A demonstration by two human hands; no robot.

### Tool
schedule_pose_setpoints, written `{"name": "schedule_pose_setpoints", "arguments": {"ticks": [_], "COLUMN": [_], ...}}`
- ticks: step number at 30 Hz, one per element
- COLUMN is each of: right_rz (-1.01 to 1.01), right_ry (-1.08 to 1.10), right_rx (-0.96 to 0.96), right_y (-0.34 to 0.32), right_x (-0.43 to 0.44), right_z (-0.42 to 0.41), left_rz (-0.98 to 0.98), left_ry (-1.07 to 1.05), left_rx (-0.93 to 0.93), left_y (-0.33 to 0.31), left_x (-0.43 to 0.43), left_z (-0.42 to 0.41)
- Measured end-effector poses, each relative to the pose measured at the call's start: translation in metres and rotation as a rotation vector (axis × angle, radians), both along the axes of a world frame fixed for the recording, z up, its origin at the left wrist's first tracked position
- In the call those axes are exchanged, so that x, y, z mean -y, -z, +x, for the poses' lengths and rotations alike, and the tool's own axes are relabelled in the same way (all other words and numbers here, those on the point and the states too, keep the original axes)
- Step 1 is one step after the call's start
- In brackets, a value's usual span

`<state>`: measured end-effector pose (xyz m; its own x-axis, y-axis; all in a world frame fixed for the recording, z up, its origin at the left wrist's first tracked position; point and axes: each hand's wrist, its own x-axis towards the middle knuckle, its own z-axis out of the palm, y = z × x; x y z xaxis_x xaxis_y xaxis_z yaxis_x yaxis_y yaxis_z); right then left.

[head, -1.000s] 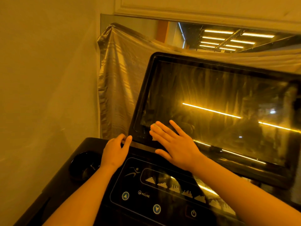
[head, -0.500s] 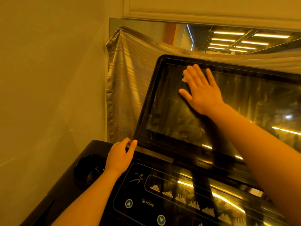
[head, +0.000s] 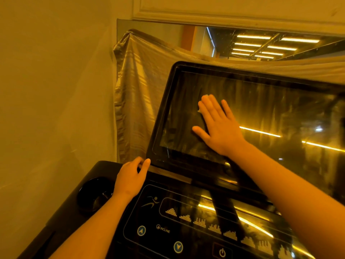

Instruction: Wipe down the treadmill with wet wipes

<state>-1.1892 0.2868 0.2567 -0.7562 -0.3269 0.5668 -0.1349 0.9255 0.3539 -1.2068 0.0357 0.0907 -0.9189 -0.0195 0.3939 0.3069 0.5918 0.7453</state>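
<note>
Wipe of pale, thin wet tissue [head: 206, 95], almost wholly hidden beneath the right hand [head: 218, 126], lies flat on the left half of the glossy black treadmill screen [head: 270, 109]. Only small pale edges show above and beside the fingertips. Right fingers [head: 207, 107] are straight and slightly spread, pressing the wipe against the glass. The screen, tilted back in its dark rounded frame, carries streaks and reflections of strip lights. Left hand [head: 130, 176] rests at the lower left corner of that frame, its fingers curled over the rear edge of the black treadmill console [head: 104, 169], thumb extended toward the frame. Nearer the viewer, the console's flat control panel [head: 186, 230] shows a running-figure emblem, a row of dotted profile icons, two blue arrow buttons, the word INCLINE and a power symbol. A round black cup holder [head: 95, 195] is sunk into the console just left of the left wrist. Behind the screen a creased translucent plastic sheet [head: 134, 94] hangs over a mirror [head: 261, 45] that reflects ceiling strip lights. A plain wall [head: 56, 81] stands at left.
</note>
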Motion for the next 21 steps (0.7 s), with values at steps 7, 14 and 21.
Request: {"name": "schedule_pose_setpoints", "arguments": {"ticks": [7,14,21], "right_rz": [0.212,0.285,0.23], "right_ry": [-0.141,-0.126,-0.102], "right_rx": [0.168,0.151,0.078], "right_y": [0.104,0.105,0.075], "right_x": [0.0,-0.005,-0.017], "right_z": [0.069,0.071,0.051], "left_rz": [-0.03,-0.028,-0.033], "left_ry": [-0.011,0.013,0.006], "left_rx": [-0.009,0.0,-0.008], "left_y": [-0.001,-0.003,-0.003], "left_x": [-0.001,-0.001,0.0], "left_z": [-0.001,0.002,0.0]}}
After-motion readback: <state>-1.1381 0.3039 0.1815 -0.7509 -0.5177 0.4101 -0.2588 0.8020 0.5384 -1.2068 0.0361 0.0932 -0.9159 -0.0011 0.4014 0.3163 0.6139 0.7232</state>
